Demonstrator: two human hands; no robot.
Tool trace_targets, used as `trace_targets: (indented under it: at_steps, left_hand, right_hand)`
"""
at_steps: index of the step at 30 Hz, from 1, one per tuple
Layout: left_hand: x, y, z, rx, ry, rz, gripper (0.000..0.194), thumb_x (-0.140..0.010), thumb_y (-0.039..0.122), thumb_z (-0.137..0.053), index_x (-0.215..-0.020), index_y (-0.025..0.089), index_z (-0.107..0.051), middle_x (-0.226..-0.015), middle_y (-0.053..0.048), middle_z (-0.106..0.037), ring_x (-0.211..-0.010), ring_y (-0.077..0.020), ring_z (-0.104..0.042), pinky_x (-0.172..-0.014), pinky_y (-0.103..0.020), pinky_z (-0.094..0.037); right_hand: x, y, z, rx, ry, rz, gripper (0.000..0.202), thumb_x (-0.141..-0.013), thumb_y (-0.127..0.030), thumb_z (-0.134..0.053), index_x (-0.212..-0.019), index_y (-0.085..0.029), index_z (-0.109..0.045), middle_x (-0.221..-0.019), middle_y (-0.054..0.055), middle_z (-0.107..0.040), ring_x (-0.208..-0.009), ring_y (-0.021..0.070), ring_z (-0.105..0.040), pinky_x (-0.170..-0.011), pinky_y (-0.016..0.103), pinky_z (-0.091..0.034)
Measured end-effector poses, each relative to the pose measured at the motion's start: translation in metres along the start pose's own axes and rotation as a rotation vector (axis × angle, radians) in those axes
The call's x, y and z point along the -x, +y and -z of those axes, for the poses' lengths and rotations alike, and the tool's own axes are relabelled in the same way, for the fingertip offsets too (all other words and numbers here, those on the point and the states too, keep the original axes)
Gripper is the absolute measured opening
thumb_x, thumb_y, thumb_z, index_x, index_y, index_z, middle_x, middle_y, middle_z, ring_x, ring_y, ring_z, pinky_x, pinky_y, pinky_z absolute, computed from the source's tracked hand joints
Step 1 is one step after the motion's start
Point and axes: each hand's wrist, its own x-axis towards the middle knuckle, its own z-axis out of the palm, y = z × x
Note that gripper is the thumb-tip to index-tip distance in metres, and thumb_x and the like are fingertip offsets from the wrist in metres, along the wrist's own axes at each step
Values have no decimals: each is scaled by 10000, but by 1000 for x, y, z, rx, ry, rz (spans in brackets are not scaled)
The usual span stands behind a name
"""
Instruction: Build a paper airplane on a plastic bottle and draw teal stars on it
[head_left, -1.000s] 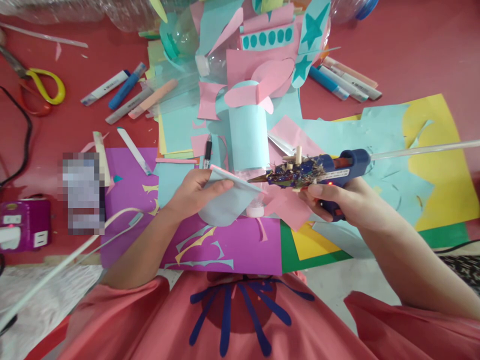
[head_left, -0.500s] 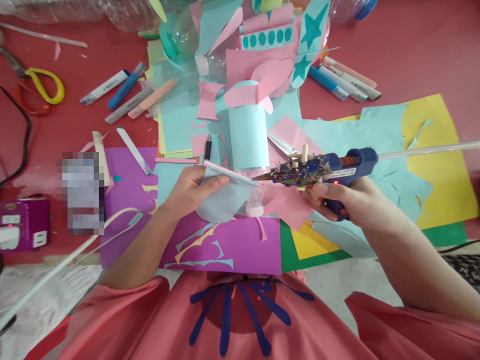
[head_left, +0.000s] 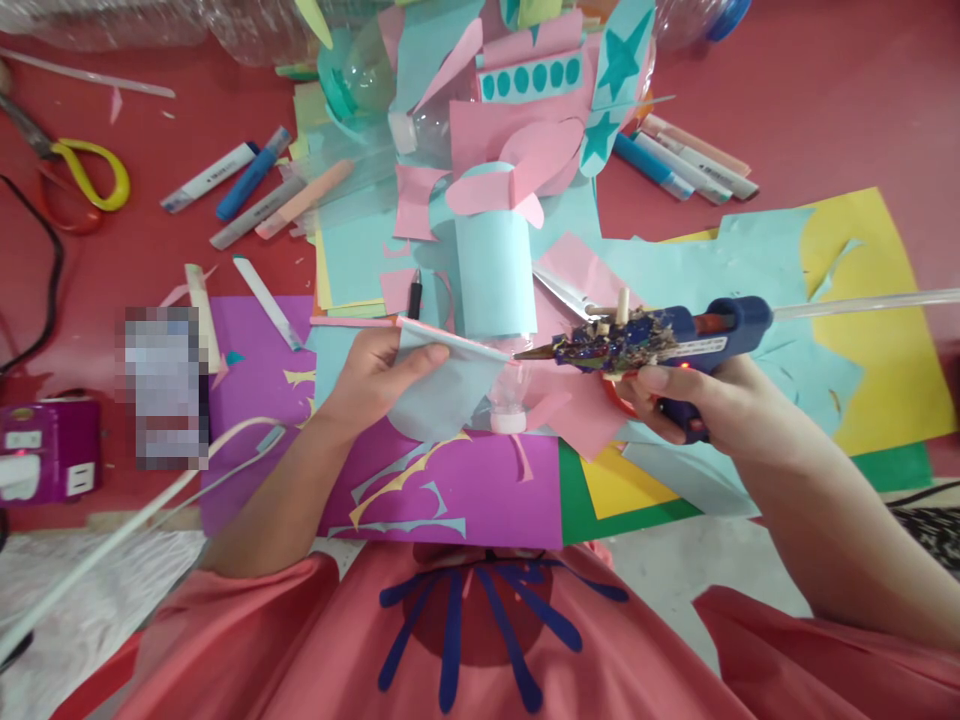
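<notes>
My left hand (head_left: 386,375) pinches a light blue piece of paper (head_left: 450,385) with a pink upper edge, thumb on top. In my right hand (head_left: 694,395) is a blue hot glue gun (head_left: 660,340), its front crusted with dried glue and scraps. The metal nozzle touches or nearly touches the paper's right end, and a clear glue stick (head_left: 862,303) juts from the gun's back. Just beyond lies a plastic bottle (head_left: 496,265) wrapped in light blue paper, with pink paper shapes (head_left: 517,185) at its far end. Its white cap (head_left: 508,420) points toward me.
Yellow-handled scissors (head_left: 94,175) lie far left, above a phone (head_left: 165,385) and a purple power block (head_left: 49,450). Markers (head_left: 251,175) rest at the left, more markers (head_left: 690,155) at the right. Decorated pink and blue paper pieces (head_left: 525,130) stand at the back. Purple paper (head_left: 487,490) lies in front.
My right hand has shifted the glue gun slightly to the right, its nozzle now at the paper's right end. My left hand has moved a little left with the paper.
</notes>
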Motion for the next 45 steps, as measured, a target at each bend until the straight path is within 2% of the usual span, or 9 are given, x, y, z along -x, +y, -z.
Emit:
trace_targets:
  at_steps: [6,13,17,20,26,31,45]
  left_hand:
    - [0,2,0,-14,17,-4,331,-720,496,-746,-643,175,-715,-527,40,-496,-479,-72,-393,-439,-203,-319]
    - [1,4,0,-23,35,3,301,-716,468,-741,-651,175,-715,-544,37,-524,-499,-79,-415,-468,-214,-351]
    - [1,4,0,-31,13,29,347,-703,514,-751,-635,177,-706,-515,39,-498,-471,-74,-395,-442,-208,-345]
    - [1,2,-1,-29,-15,47,377,-705,551,-740,-624,185,-696,-488,46,-458,-436,-67,-358,-404,-203,-316]
    - [1,2,-1,-67,-31,46,409,-721,566,-720,-610,178,-658,-485,47,-402,-428,-63,-320,-369,-191,-242]
    - [2,4,-2,-87,-37,53,411,-718,560,-716,-594,173,-654,-499,41,-396,-448,-63,-311,-380,-192,-233]
    - [2,3,-3,-96,-25,69,322,-705,495,-710,-616,187,-691,-499,40,-429,-450,-69,-317,-389,-194,-253]
  right_hand:
    - [0,3,1,6,-3,2,554,-762,-604,-632,-434,-187,-471,-330,-17,-440,-306,68,-370,-354,235,-304]
    - [0,-4,2,-7,25,66,471,-785,-456,-631,-426,-197,-470,-320,-18,-431,-289,73,-366,-330,227,-289]
    - [-2,-4,4,-123,51,116,344,-769,-401,-658,-534,-185,-530,-454,-27,-506,-291,57,-390,-329,220,-283]
    - [-3,-2,3,-155,39,89,311,-753,-409,-687,-591,-176,-559,-521,-22,-540,-296,53,-412,-326,215,-269]
    - [-3,-4,-2,-104,-18,40,363,-764,-450,-696,-580,-174,-551,-449,-28,-502,-310,71,-421,-356,233,-337]
    - [-7,-8,-4,-104,-18,49,365,-766,-474,-697,-600,-178,-562,-432,-44,-486,-299,66,-400,-321,216,-278]
    - [-6,-15,-8,-45,-22,63,425,-778,-468,-680,-508,-187,-508,-341,-42,-458,-292,55,-385,-323,195,-294]
